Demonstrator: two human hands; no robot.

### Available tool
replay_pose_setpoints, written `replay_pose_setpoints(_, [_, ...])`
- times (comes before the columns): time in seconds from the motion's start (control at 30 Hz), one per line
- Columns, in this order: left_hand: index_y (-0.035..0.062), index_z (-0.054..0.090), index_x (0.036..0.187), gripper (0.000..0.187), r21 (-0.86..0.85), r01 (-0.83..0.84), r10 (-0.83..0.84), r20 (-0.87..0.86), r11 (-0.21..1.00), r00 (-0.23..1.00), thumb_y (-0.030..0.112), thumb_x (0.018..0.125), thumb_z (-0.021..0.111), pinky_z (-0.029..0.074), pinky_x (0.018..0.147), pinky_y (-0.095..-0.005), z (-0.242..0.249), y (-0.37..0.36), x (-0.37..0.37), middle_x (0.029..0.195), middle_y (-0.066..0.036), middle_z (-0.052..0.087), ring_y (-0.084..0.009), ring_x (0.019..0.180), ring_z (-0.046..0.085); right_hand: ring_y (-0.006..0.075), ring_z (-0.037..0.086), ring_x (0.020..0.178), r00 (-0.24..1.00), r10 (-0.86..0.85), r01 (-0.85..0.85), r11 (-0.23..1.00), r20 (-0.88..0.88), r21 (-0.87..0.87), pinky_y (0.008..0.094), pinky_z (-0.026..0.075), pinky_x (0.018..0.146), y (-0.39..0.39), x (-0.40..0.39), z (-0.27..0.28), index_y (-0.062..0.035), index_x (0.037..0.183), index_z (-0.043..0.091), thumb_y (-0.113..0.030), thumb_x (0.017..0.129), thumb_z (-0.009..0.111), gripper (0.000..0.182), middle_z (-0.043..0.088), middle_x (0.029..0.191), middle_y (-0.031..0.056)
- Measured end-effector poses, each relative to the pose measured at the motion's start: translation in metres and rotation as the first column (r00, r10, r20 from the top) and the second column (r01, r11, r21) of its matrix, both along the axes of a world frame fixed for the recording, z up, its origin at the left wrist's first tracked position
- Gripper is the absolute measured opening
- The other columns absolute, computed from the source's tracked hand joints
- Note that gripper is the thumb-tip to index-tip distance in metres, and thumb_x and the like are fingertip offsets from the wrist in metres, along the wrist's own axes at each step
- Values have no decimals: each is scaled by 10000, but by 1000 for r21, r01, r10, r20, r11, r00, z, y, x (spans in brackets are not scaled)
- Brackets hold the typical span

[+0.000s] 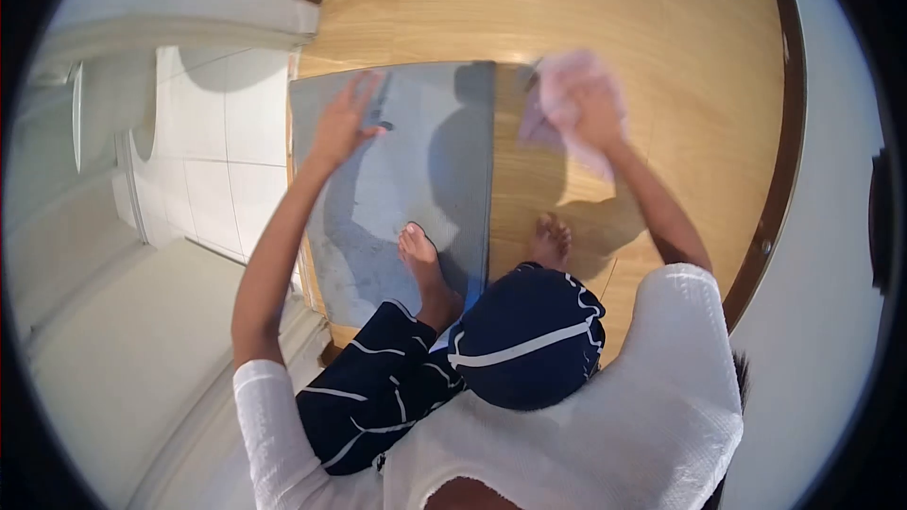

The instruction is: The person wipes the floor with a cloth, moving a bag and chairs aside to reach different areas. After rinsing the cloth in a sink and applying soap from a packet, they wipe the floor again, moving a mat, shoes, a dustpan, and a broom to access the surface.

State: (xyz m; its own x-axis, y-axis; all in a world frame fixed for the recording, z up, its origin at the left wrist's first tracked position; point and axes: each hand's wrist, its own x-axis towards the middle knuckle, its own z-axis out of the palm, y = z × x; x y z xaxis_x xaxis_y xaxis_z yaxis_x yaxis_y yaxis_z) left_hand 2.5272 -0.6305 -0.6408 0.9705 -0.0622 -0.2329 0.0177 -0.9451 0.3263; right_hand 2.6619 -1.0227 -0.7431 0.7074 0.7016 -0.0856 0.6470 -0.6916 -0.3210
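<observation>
My right hand (599, 121) grips a pink cloth (573, 77) that spreads around the fingers and hangs loosely, slightly blurred, over the wooden floor (685, 123). Over the left part of a grey mat (416, 104), my left hand (344, 125) has its fingers apart and nothing in them. Close to its thumb is a small dark spot on the mat. One bare foot (418, 244) rests on the mat, and the other bare foot (551, 238) is on the wood to the right of it.
White floor tiles (210, 198) lie beyond a doorway to the left. Brown baseboard (787, 123) runs along the pale wall (827, 227) at the right. A white door frame (217, 33) borders the left side, and shadows fall across mat and floor.
</observation>
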Motion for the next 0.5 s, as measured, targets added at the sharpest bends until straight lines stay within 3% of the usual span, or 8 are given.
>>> replay_pose_setpoints(0.03, [163,274,1367,869,-30,48,-47,21,998,999,210,640,748,434,883,-415,-20,-19,5,1358,-125,320,-345,1108,462,344,391,1188,966,-253,248,965,57,86,480,257,993,-32,30,-12,-112,1274,435,-396,836,498,526,438,1306,142])
replay_pose_setpoints(0.1, [162,279,1356,829,-56,71,-68,47,996,997,208,664,732,451,853,-420,-49,-50,20,1343,-117,331,-345,1089,475,352,355,1216,683,-591,624,777,430,78,514,227,1007,-98,43,-25,-124,1321,389,-374,842,496,551,346,1385,122])
replay_pose_setpoints(0.2, [147,342,1293,715,-75,-33,33,1,997,999,204,687,718,468,799,-428,-65,-77,39,1276,-107,377,-337,1055,498,352,276,1278,825,-478,511,859,301,-36,532,185,1030,-147,-68,-10,-134,1363,334,-373,833,492,602,196,1462,88])
replay_pose_setpoints(0.27, [132,381,1236,637,-88,-130,125,-62,988,990,200,696,713,473,764,-432,-71,-82,56,1212,-108,409,-334,1022,515,390,226,1292,898,-420,432,898,127,-80,530,149,1050,-180,-174,-11,-130,1373,308,-425,796,508,678,199,1457,108])
replay_pose_setpoints(0.3, [126,396,1194,590,-104,-119,117,-22,987,993,192,699,711,469,747,-433,-72,-84,62,1186,-104,416,-330,1000,523,403,205,1299,913,-403,340,837,-63,-429,540,131,1050,-209,-224,-20,-131,1377,302,-473,790,495,707,196,1452,137])
replay_pose_setpoints(0.37, [115,426,1110,498,-138,-93,100,48,986,994,175,703,708,461,714,-435,-70,-84,62,1133,-98,430,-321,954,539,406,191,1305,887,-441,462,846,136,-265,533,122,1053,-268,-287,-25,-138,1380,294,-494,824,456,680,199,1448,151])
replay_pose_setpoints(0.43, [109,438,1069,450,-165,-76,75,-12,983,997,155,707,701,451,695,-427,-67,-81,70,1115,-90,442,-313,919,547,397,194,1308,648,-657,728,682,385,-62,519,136,1050,-328,-281,-42,-148,1385,281,-519,862,397,652,212,1442,155])
replay_pose_setpoints(0.5, [89,466,955,336,-153,-43,31,-80,987,996,132,709,692,430,671,-408,-64,-79,76,1016,-82,491,-304,873,548,411,182,1305,208,-920,972,231,333,32,548,125,1038,-329,-203,-18,-104,1379,276,-547,863,383,689,229,1426,181])
